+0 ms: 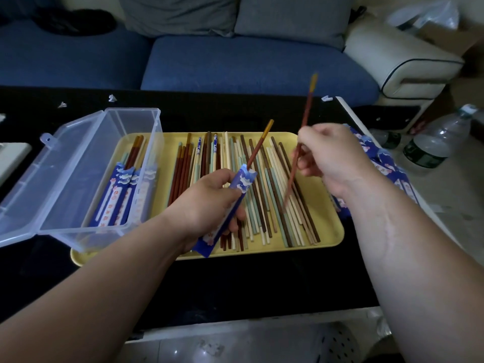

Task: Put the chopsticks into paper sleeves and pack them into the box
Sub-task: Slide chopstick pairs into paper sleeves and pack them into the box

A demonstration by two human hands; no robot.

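Gripping blue patterned sleeve: left hand; right hand fingers pinch reddish chopstick, yellow tip.

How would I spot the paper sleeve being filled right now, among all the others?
Find the yellow tray. Above its near edge the left hand holds a blue sleeve with one red chopstick poking out. The others lie in the clear box or in the pile on the right.

Blue sofa, grey cushions, black table, yellow tray, water bottle
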